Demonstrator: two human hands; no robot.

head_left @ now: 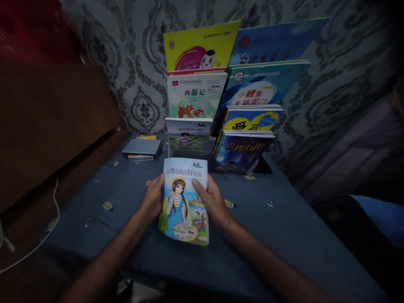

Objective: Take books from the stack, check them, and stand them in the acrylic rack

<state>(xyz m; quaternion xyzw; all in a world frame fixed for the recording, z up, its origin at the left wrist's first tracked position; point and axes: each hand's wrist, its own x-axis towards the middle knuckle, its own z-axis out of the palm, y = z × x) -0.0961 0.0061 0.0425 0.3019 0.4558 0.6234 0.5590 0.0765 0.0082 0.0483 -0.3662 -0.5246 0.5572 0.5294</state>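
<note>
I hold a children's book [184,210] with a girl in a blue dress on its cover, above the blue tablecloth [277,227]. My left hand [153,197] grips its left edge, and my right hand [212,200] grips its right edge with the thumb lying across the cover. The book is upright and faces me. Behind it, a tiered display rack [221,101] leans against the wall and shows several picture books in two columns.
A small stack of thin grey books [142,149] lies at the table's back left. A dark wooden headboard [47,122] rises on the left, with a white cable [47,231] trailing beside it. Patterned grey wallpaper [135,63] covers the wall behind.
</note>
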